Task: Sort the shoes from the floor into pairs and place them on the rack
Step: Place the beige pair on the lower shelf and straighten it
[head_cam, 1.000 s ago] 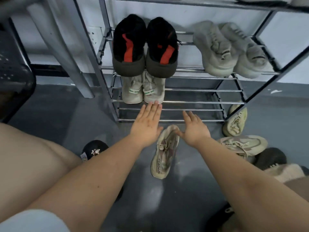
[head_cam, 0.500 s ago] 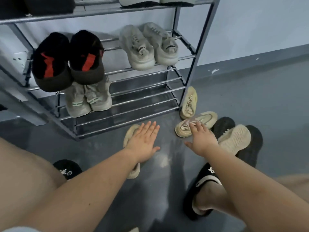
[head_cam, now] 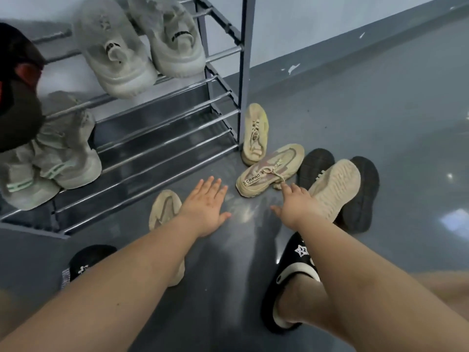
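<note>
**Both hands spread low over the floor by the loose shoes**

A metal rack (head_cam: 242,72) fills the upper left of the frame. On it sit a grey fluffy pair (head_cam: 142,44), a pale green-striped pair (head_cam: 50,158) and, at the left edge, a black shoe (head_cam: 17,97). At centre right, on the floor (head_cam: 380,110), lies a heap: a beige laced sneaker (head_cam: 255,134) beside the rack post, long axis running up the frame; a tan sneaker (head_cam: 270,170) lying diagonally, toe toward the upper right; an overturned tan shoe (head_cam: 335,189), sole up, across two dark shoes (head_cam: 360,194). Another tan sneaker (head_cam: 165,209) lies half hidden under the left forearm, pointing to the rack.

The left hand (head_cam: 205,207) is flat, fingers straight, holding nothing. The right hand (head_cam: 295,201) has its fingers extended, a fingertip at the tan sneaker's lace, gripping nothing. A black slipper (head_cam: 286,283) covers the foot at lower right.

Compared with half a second ago, the view has swung right and the right hand has come nearer the tan sneaker.
</note>
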The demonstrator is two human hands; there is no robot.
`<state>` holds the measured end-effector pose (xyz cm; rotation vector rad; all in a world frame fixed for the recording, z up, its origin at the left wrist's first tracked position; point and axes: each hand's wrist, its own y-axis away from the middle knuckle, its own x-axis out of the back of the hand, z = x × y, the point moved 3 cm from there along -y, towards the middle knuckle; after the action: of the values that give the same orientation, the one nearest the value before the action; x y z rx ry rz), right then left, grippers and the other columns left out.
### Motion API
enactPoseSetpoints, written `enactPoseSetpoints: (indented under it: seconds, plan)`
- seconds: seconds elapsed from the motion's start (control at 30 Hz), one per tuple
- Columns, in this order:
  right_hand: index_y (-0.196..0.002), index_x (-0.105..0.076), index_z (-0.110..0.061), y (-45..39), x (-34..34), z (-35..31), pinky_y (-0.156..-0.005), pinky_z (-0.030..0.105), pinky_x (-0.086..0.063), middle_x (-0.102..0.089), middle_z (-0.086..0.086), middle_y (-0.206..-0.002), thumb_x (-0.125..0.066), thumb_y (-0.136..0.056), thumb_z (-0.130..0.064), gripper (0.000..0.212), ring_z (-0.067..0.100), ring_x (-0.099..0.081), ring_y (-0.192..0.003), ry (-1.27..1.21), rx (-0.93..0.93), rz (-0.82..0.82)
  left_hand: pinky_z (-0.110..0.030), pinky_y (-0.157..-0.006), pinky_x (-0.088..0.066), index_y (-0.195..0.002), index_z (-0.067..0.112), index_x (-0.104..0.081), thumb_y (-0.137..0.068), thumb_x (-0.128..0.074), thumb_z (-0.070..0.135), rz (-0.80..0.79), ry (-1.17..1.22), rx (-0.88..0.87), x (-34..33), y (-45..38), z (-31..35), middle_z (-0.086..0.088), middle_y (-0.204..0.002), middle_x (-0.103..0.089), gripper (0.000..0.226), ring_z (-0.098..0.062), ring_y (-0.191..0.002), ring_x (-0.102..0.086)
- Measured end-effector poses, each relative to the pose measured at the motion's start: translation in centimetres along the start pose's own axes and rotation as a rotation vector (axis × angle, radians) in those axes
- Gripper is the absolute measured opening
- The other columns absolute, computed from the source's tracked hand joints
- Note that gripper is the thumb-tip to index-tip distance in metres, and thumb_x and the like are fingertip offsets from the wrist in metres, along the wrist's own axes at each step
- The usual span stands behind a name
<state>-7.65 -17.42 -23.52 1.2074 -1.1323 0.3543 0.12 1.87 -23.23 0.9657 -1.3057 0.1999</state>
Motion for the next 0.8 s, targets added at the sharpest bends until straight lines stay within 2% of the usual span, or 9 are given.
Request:
enactPoseSetpoints:
  seconds: [0.1, 0.2, 0.4, 0.5, 0.57, 0.63, 0.7, 0.73, 0.8]
  plan:
    - [-0.149, -0.019, -0.015, -2.6, 0.6, -0.5, -0.108, 0.043, -0.030, -0.032, 0.013, -0.150, -0.043, -0.094, -0.050, 0.070, 0.031, -0.030, -0.137, -0.008, -0.043, -0.006, -0.036, -0.117, 0.011, -0.152, 0.013, 0.002, -0.098, -0.023, 0.052, -0.021, -0.013, -0.016, 0.6, -3.1, -0.4, -0.009, -0.160, 0.005, 0.071, -0.023, -0.147, 0.010]
    - [-0.144, -0.029, -0.013, -5.0, 1.3, -1.4, -0.104, 0.043, -0.033, -0.039, 0.015, -0.145, -0.045, -0.094, -0.049, 0.064, 0.032, -0.036, -0.134, -0.024, -0.047, -0.003, -0.036, -0.117, 0.009, -0.152, 0.013, -0.003, -0.097, -0.025, 0.052, -0.005, 0.036, -0.028, 1.3, -6.4, -0.6, -0.009, -0.160, 0.001, 0.070, -0.024, -0.148, 0.007]
    - [-0.137, -0.044, -0.009, -9.5, -0.8, -3.0, -0.099, 0.036, -0.038, -0.050, 0.011, -0.139, -0.050, -0.088, -0.045, 0.061, 0.029, -0.046, -0.128, -0.162, -0.171, -0.198, -0.037, -0.120, -0.001, -0.152, 0.016, -0.010, -0.098, -0.029, 0.050, -0.058, 0.185, -0.007, 0.1, -11.2, -1.5, -0.006, -0.160, -0.009, 0.066, -0.022, -0.148, -0.003]
    - [-0.130, -0.051, -0.005, -10.5, -2.1, -3.2, -0.094, 0.036, -0.042, -0.056, 0.015, -0.130, -0.048, -0.094, -0.042, 0.052, 0.033, -0.052, -0.120, -0.409, -0.208, -0.218, -0.038, -0.118, -0.017, -0.150, 0.016, -0.019, -0.097, -0.035, 0.047, -0.125, 0.440, 0.101, -1.7, -12.8, -2.1, -0.008, -0.157, -0.022, 0.063, -0.026, -0.145, -0.019]
    - [-0.132, -0.049, -0.006, -11.3, -2.1, -2.7, -0.097, 0.036, -0.041, -0.054, 0.018, -0.132, -0.041, -0.097, -0.042, 0.051, 0.034, -0.050, -0.122, -0.531, -0.270, -0.163, -0.038, -0.115, -0.025, -0.149, 0.019, -0.022, -0.097, -0.038, 0.047, -0.164, 0.624, 0.176, -3.0, -13.7, -2.0, -0.009, -0.154, -0.029, 0.062, -0.028, -0.141, -0.028]
    - [-0.134, -0.049, -0.005, -12.1, -2.5, -2.2, -0.100, 0.036, -0.038, -0.051, 0.021, -0.136, -0.037, -0.099, -0.041, 0.051, 0.035, -0.047, -0.125, -0.693, -0.369, -0.127, -0.036, -0.114, -0.027, -0.149, 0.020, -0.024, -0.097, -0.039, 0.045, -0.201, 0.748, 0.218, -4.1, -14.4, -1.7, -0.008, -0.153, -0.032, 0.060, -0.027, -0.140, -0.032]
    - [-0.132, -0.050, -0.002, -12.6, -3.1, -2.1, -0.101, 0.038, -0.042, -0.054, 0.020, -0.131, -0.044, -0.095, -0.047, 0.058, 0.035, -0.052, -0.121, -0.878, -0.460, -0.143, -0.034, -0.113, -0.027, -0.148, 0.019, -0.028, -0.097, -0.041, 0.043, -0.220, 0.865, 0.227, -4.7, -15.0, -1.1, -0.006, -0.152, -0.035, 0.058, -0.024, -0.139, -0.034]
    - [-0.128, -0.051, 0.000, -12.7, -3.8, -2.1, -0.098, 0.040, -0.047, -0.059, 0.019, -0.122, -0.051, -0.091, -0.050, 0.062, 0.034, -0.058, -0.113, -1.035, -0.520, -0.151, -0.033, -0.113, -0.029, -0.146, 0.018, -0.031, -0.097, -0.043, 0.040, -0.226, 0.933, 0.226, -4.8, -15.2, -0.6, -0.006, -0.149, -0.039, 0.055, -0.024, -0.137, -0.037]
    - [-0.118, -0.056, -0.002, -12.4, -4.7, -2.4, -0.079, 0.037, -0.055, -0.063, 0.014, -0.104, -0.063, -0.086, -0.045, 0.054, 0.028, -0.064, -0.095, -1.355, -0.640, -0.157, -0.029, -0.108, -0.032, -0.140, 0.014, -0.041, -0.097, -0.046, 0.035, -0.202, 1.066, 0.236, -4.7, -15.4, 0.1, -0.005, -0.142, -0.048, 0.048, -0.023, -0.132, -0.043]
